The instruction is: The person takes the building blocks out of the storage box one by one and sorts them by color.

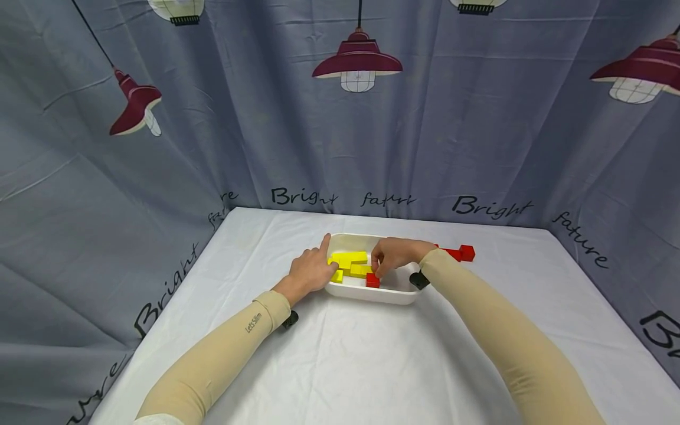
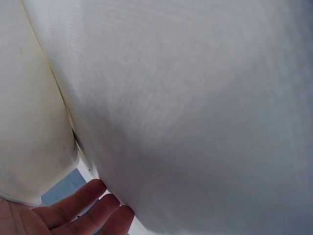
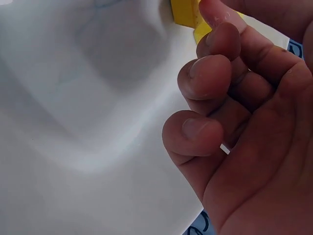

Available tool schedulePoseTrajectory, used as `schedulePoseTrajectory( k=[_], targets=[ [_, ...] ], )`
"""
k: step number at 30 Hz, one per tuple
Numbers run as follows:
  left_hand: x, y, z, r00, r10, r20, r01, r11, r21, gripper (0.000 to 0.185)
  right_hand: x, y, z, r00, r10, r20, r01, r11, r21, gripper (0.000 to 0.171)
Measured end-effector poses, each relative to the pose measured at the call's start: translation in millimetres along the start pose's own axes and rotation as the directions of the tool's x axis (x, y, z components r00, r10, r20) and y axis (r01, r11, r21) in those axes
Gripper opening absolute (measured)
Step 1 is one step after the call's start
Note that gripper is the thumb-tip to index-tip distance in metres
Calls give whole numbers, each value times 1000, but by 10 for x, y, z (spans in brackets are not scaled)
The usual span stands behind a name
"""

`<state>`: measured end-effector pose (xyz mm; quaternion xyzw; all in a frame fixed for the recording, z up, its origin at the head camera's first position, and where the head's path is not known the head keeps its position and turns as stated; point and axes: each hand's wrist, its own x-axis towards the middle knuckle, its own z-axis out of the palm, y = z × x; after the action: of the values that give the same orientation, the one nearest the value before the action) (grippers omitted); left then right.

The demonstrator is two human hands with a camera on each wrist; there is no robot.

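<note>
A white oblong tray (image 1: pixel 390 297) stands on the table with several yellow blocks (image 1: pixel 350 258) in its left half. My left hand (image 1: pixel 310 268) grips the tray's left end, thumb over the rim and index finger pointing along the side. In the left wrist view, fingers (image 2: pixel 83 203) show beside the tray's pale outer wall (image 2: pixel 34 107). My right hand (image 1: pixel 395 254) reaches inside, fingers curled, and pinches a red block (image 1: pixel 373 281) beside the yellow ones. The right wrist view shows the curled fingers (image 3: pixel 205 78) close to a yellow block (image 3: pixel 185 12); the red block is hidden there.
More red blocks (image 1: pixel 467 253) lie on the white-covered table (image 1: pixel 340 366) just right of the tray, partly hidden by the right wrist. A grey-blue curtain (image 1: pixel 255 118) printed with lamps and lettering hangs behind the table and at both sides.
</note>
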<state>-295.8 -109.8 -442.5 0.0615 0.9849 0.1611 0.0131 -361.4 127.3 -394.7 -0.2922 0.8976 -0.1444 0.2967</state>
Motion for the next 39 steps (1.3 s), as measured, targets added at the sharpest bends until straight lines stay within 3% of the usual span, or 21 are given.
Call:
schedulePoseTrajectory(
  k=[15,30,39],
  targets=[
    [9,2,8,1000,-8,3,8,1000,10,79,-17,-5,61,998,50,33,-51,998,24,24],
    [-6,8,34,1000,-8,2,8,1000,1,79,-41,-19,49,998,57,23,-58,998,9,18],
    [-7,12,16,1000,-5,-6,5,1000,0,78,-143,38,-70,998,61,-22,-61,998,-16,20]
  ],
)
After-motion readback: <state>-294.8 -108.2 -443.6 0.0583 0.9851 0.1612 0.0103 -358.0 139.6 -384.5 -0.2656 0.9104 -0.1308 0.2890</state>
